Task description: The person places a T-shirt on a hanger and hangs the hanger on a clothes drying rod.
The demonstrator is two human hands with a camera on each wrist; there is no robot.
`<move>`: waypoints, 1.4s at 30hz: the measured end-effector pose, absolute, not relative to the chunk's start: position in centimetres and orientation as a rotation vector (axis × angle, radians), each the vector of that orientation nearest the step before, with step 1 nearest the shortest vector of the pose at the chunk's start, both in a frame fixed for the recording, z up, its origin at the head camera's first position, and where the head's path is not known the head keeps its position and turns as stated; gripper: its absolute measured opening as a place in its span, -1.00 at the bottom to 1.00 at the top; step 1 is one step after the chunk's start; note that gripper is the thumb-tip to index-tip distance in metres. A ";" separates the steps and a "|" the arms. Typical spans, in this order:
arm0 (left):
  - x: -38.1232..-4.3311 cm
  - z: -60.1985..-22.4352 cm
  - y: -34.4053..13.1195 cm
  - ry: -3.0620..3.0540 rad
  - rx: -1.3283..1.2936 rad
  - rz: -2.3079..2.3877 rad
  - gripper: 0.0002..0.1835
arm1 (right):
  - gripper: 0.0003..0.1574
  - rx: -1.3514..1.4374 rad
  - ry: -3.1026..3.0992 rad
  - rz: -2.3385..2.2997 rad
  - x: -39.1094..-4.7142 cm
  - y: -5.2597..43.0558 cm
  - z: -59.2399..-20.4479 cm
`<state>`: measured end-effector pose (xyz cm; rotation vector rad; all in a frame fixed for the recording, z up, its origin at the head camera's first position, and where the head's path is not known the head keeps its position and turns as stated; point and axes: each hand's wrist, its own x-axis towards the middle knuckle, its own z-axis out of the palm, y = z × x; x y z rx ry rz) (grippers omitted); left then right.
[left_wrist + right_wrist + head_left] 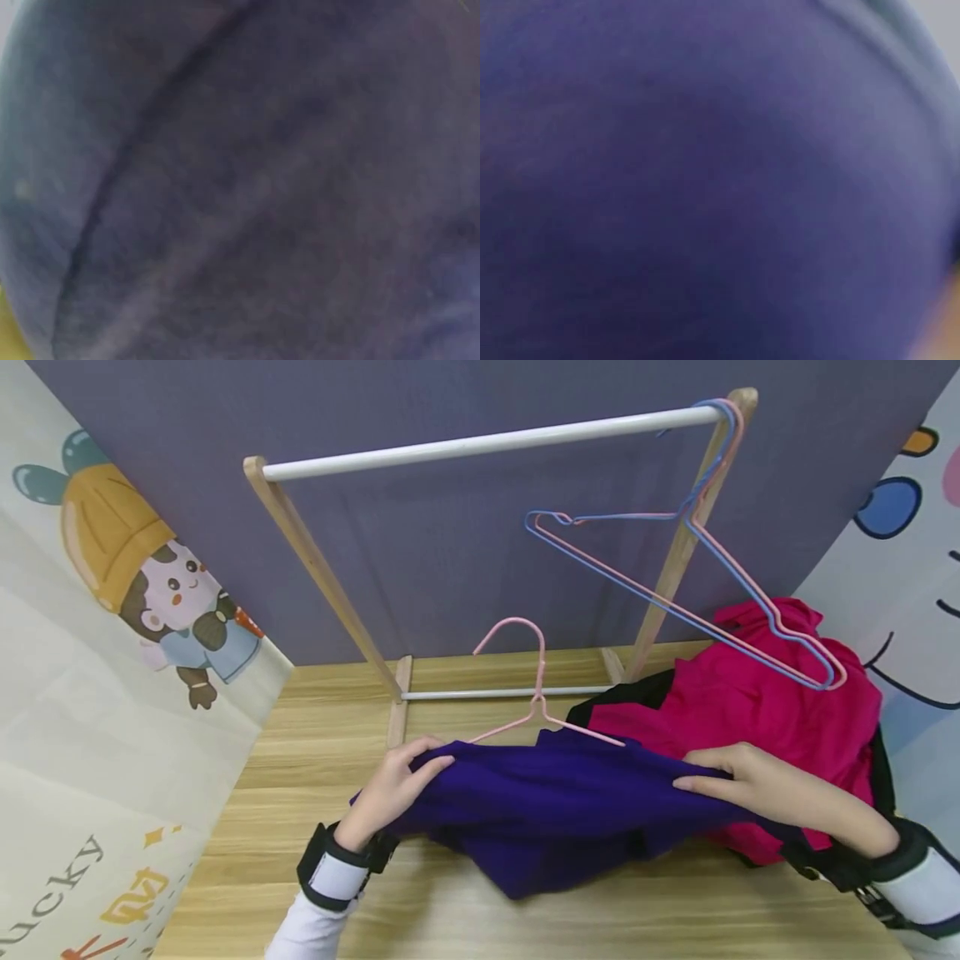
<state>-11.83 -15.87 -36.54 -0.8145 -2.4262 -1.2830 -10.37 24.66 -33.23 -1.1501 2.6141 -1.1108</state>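
Note:
A dark purple garment [570,793] is stretched between both hands above the wooden table in the head view. My left hand [392,789] grips its left end, thumb on top of the cloth. At the other end my right hand [750,781] pinches the fabric between thumb and fingers. A pink hanger [539,681] rises out of the garment's upper edge; its hook and parts of its shoulders show, while the rest is covered by the cloth. Purple fabric [247,187] fills the left wrist view, and the same cloth [705,180] nearly fills the right wrist view.
Behind stands a rack with a white top rail [487,446] and wooden posts. A blue hanger and a pink hanger [757,602] hang together at its right end. Crimson and black clothes [772,727] lie heaped on the table [300,768] at the right.

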 end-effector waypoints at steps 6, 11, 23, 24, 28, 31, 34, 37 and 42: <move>-12.3 -36.3 -16.9 -2.378 -0.860 -1.215 -0.81 | -0.68 -1.035 2.342 -1.106 -9.6 25.0 -32.1; -12.7 -36.1 -17.0 -2.316 -0.840 -1.141 -0.78 | -0.48 -0.779 2.471 -0.982 -8.2 24.5 -31.8; -14.0 -34.9 -16.1 -2.151 -0.672 -1.065 -0.73 | -0.65 -1.122 2.866 -1.149 -5.7 21.8 -32.0; -14.1 -34.9 -16.2 -2.147 -0.654 -1.064 -0.73 | -0.63 -1.129 2.909 -1.134 -5.6 21.7 -32.0; -13.6 -34.4 -16.1 -2.129 -0.588 -1.131 -0.68 | -0.56 -1.171 3.014 -1.125 -5.4 21.6 -32.2; -12.5 -33.1 -15.6 -2.136 -0.544 -1.187 -0.65 | -0.59 -1.183 3.066 -1.160 -5.5 21.4 -32.2; -11.6 -32.3 -15.2 -2.159 -0.521 -1.201 -0.65 | -0.72 -1.173 3.123 -1.222 -5.7 21.3 -32.0; -11.7 -32.8 -15.4 -2.161 -0.536 -1.192 -0.67 | -0.80 -1.127 3.166 -1.288 -6.2 21.1 -31.7; -11.6 -33.5 -15.7 -2.188 -0.542 -1.201 -0.72 | -0.69 -1.031 3.187 -1.344 -7.5 20.3 -30.8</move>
